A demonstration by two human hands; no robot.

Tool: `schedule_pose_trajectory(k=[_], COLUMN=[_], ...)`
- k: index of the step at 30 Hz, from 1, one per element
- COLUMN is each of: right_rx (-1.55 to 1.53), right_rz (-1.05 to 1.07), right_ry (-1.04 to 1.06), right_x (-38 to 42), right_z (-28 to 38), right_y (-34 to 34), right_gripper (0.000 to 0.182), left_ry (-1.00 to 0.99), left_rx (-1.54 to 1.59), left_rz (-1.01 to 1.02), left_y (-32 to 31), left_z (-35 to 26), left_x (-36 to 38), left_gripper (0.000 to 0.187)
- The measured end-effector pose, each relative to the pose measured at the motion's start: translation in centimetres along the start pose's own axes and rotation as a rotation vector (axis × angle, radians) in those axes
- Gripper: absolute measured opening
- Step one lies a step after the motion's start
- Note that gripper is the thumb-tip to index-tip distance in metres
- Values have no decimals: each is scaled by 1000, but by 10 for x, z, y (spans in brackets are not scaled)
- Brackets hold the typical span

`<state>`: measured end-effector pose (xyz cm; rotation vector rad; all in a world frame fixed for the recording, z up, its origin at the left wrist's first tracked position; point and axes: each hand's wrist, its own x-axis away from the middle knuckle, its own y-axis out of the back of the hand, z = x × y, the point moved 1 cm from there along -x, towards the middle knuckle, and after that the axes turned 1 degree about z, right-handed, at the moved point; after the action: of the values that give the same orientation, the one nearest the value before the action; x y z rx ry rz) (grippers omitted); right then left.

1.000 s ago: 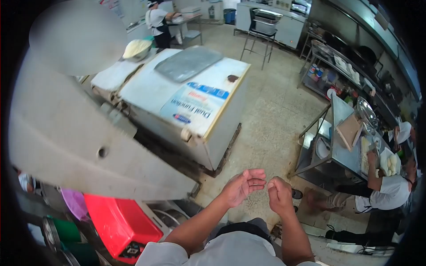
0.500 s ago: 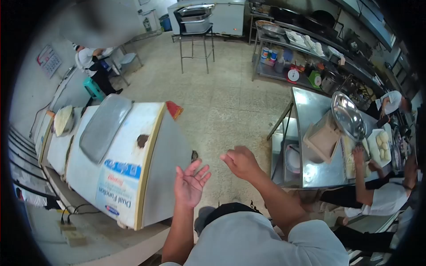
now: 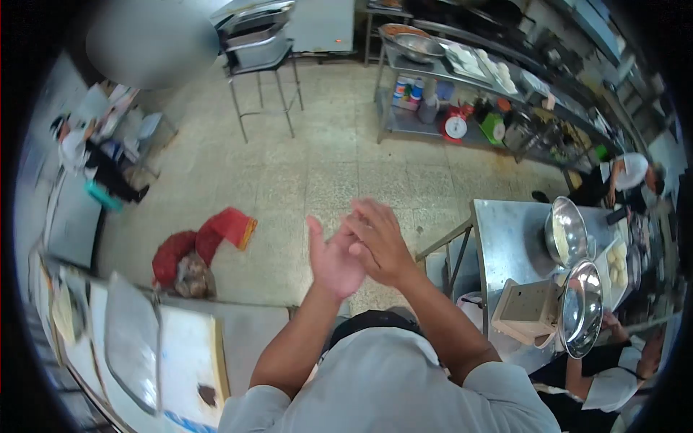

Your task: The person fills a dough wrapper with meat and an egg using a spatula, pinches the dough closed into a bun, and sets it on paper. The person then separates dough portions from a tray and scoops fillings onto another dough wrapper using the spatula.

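Metal desk (image 3: 505,234) to R, nearer R hand (image 3: 382,249) than L hand (image 3: 335,270). On it, R of the fingers & slightly bodyward: beige box (image 3: 530,310), w/ tilted steel bowl (image 3: 588,303) just beside, its long outline running approx. fore-aft. Ctr.: hands overlap, R across L, fingers loosely extended, nothing visibly held.

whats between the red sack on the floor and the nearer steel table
Tiled floor lies there in the head view, with the left hand and right hand held above it.
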<state>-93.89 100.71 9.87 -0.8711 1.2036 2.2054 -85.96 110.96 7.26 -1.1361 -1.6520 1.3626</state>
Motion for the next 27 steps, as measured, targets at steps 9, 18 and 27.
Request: schedule_pose_trajectory(k=[9,18,27], right_rx=[-229,-261,-101], right_rz=[-399,-84,48], right_ry=[-973,-1008,-764], right_x=[14,-125,-173], right_z=[-295,-468,-691], right_y=[52,77,155], right_gripper=[16,12,24], left_ry=[91,50,196], left_rx=[-202,-223,-298], left_rz=[47,-179,-148], left_y=[34,38,67], left_z=[-59,-71,-28], left_x=[-244,-461,-690], left_gripper=[86,76,73])
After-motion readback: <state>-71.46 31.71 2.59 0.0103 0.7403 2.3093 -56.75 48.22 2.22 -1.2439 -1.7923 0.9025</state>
